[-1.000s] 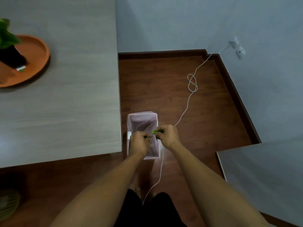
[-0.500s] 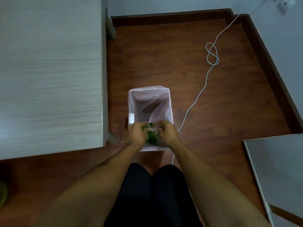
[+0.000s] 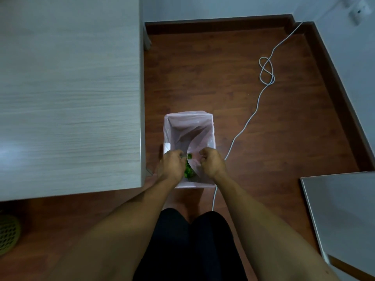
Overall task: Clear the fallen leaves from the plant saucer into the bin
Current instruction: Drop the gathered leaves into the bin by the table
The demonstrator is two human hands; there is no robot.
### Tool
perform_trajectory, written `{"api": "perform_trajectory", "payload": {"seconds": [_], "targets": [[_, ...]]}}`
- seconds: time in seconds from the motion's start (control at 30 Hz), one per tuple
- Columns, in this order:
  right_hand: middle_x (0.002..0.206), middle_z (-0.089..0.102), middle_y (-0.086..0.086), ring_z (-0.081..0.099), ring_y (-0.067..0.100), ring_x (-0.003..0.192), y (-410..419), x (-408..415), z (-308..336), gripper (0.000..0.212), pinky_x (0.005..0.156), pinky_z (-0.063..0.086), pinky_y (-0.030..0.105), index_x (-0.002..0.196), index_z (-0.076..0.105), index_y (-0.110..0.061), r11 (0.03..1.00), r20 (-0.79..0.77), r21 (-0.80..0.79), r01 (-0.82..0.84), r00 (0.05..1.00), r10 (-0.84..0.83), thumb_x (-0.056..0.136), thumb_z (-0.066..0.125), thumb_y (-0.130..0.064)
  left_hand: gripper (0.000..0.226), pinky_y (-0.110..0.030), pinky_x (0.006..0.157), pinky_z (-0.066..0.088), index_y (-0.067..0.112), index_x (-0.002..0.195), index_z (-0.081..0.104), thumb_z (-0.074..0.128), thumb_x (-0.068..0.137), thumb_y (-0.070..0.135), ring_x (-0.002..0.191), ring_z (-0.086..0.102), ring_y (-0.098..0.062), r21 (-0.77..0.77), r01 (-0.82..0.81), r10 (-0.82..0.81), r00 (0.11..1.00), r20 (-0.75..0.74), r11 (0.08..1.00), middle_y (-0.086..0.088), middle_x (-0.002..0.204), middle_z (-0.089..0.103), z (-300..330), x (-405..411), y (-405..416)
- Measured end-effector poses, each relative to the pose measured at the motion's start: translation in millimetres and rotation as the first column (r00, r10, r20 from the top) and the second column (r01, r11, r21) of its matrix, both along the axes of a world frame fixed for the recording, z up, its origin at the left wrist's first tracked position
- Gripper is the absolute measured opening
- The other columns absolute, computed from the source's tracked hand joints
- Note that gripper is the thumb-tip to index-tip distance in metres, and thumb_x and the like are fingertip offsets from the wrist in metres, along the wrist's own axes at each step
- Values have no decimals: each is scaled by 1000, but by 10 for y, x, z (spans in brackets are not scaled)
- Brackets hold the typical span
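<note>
Over the lined bin (image 3: 189, 126) on the floor, my left hand (image 3: 171, 166) and right hand (image 3: 212, 162) hang with fingers curled; green leaves (image 3: 188, 169) lie between them, whether pinched I cannot tell

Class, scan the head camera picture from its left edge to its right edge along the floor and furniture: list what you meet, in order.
Green slatted object on the floor → pale wood-grain table → pink-lined rectangular bin → white looped cable → grey cabinet top.
</note>
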State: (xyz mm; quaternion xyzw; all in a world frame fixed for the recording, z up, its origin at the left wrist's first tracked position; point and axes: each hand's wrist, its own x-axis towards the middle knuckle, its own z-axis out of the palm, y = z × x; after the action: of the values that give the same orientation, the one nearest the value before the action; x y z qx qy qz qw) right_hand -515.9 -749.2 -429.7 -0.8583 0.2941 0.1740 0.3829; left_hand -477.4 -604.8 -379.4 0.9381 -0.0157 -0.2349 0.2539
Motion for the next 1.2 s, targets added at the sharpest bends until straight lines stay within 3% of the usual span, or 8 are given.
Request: {"api": "perform_trajectory", "payload": {"seconds": [0.13, 0.37, 0.53, 0.67, 0.8, 1.0, 1.2], "targets": [[103, 75, 10, 67, 37, 98, -38, -75, 429, 22, 81, 56, 38, 97, 73, -17, 998, 55, -50, 25, 998, -22, 84, 55, -15, 21, -36, 74, 52, 22, 101, 70, 52, 91, 20, 96, 65, -37, 13, 4, -5, 1000, 13, 1000, -10, 104, 71, 367, -127, -21], [112, 75, 8, 66, 32, 105, -207, -325, 1818, 32, 86, 53, 35, 112, 73, -16, 997, 135, -51, 58, 990, -50, 88, 51, -15, 26, -39, 80, 55, 21, 107, 68, 52, 87, 25, 98, 65, -36, -76, 21, -22, 1000, -9, 997, -8, 106, 71, 1731, -373, -202], [91, 75, 11, 65, 37, 91, -272, -494, 2660, 21, 78, 56, 40, 94, 72, -15, 993, 174, -49, 106, 980, -96, 85, 53, -16, 28, -36, 78, 47, 24, 114, 68, 51, 92, 27, 103, 63, -39, -55, 61, -60, 998, 30, 997, -11, 112, 70, 2597, -469, -300], [85, 73, 10, 65, 38, 88, -302, -580, 3352, 17, 74, 57, 41, 89, 69, -11, 994, 223, -61, 96, 972, -80, 86, 53, -15, 30, -40, 85, 52, 25, 115, 69, 54, 91, 31, 107, 63, -39, -47, 52, -47, 995, 92, 998, -11, 117, 70, 3268, -501, -266], [95, 75, 12, 67, 35, 94, -266, -505, 3698, 18, 80, 56, 38, 96, 73, -16, 996, 266, -65, 68, 963, -48, 87, 57, -18, 37, -39, 91, 51, 25, 122, 66, 54, 88, 31, 111, 62, -37, -46, -23, 29, 991, 132, 999, -11, 124, 68, 3585, -425, -105], [93, 75, 9, 68, 32, 90, -80, -268, 3962, 18, 81, 57, 39, 93, 72, -17, 996, 294, -86, -3, 955, 28, 86, 56, -23, 29, -39, 88, 53, 26, 112, 69, 56, 87, 32, 104, 65, -37, -51, -76, 84, 979, 185, 996, -10, 115, 71, 3799, -241, 233], [100, 75, 5, 69, 30, 92, 439, 200, 4196, 23, 84, 58, 41, 100, 72, -25, 991, 315, -88, -102, 941, 124, 86, 53, -28, 40, -44, 91, 55, 23, 124, 64, 53, 88, 37, 103, 66, -31, -67, -163, 174, 963, 208, 984, -6, 113, 72, 3958, 105, 811]]}}
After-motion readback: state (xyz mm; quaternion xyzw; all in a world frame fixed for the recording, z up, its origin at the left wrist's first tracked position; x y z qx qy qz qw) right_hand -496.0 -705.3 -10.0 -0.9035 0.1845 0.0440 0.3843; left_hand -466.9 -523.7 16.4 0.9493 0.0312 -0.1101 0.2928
